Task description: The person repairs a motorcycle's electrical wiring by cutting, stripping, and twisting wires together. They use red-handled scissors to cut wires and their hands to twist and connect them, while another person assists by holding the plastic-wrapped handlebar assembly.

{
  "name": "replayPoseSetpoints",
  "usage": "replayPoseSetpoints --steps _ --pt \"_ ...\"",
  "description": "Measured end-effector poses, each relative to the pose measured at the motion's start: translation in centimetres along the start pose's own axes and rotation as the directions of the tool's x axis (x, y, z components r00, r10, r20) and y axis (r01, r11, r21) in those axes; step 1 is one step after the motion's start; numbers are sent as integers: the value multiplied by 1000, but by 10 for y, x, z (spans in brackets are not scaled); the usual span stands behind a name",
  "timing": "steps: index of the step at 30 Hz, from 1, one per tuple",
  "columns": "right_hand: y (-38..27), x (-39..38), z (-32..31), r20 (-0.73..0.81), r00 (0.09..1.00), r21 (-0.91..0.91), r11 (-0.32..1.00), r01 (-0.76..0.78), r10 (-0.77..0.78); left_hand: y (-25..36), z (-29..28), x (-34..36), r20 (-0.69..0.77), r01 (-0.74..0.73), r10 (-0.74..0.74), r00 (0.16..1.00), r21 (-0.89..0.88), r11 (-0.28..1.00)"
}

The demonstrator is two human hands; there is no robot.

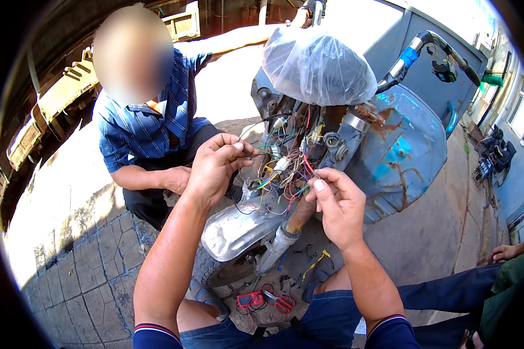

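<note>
Both of my hands are raised in front of a bundle of coloured wires [282, 174] at the front of a worn three-wheeled motorbike. With its fingers pinched, my left hand [218, 163] grips a thin wire at the left side of the bundle. My right hand [339, 203] pinches a red wire [308, 165] between thumb and fingers on the right side. White plug connectors [282, 164] hang among the wires. Below them is the metal front mudguard [239, 230], and a rusty fork leg [300, 215] stands beside it.
A person in a blue checked shirt [151, 131] squats at the left, one arm reaching to the handlebar. Clear plastic [320, 67] wraps the headlamp area. On the ground lie a red multimeter [250, 299] and red-handled scissors [283, 303]. Another person's legs [448, 289] are at the right.
</note>
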State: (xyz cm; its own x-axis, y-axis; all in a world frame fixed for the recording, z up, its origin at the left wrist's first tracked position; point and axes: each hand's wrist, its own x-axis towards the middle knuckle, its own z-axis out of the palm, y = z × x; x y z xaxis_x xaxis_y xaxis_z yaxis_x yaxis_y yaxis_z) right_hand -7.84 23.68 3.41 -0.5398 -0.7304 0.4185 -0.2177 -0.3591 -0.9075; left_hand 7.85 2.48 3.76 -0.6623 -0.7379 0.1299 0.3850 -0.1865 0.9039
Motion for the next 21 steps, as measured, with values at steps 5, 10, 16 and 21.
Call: replayPoseSetpoints --steps 5,10,16,21 --pt "0 -1 2 29 999 9 1000 -20 19 -6 -3 1 -18 -17 18 1000 61 998" --pt "-1 1 8 6 1000 71 997 -5 4 -6 3 0 -134 -87 124 983 254 963" --pt "17 -2 39 118 972 27 979 202 -204 12 40 -31 54 -216 219 974 501 838" --pt "19 2 55 159 963 -23 974 225 -219 8 50 -31 125 -178 135 983 458 871"
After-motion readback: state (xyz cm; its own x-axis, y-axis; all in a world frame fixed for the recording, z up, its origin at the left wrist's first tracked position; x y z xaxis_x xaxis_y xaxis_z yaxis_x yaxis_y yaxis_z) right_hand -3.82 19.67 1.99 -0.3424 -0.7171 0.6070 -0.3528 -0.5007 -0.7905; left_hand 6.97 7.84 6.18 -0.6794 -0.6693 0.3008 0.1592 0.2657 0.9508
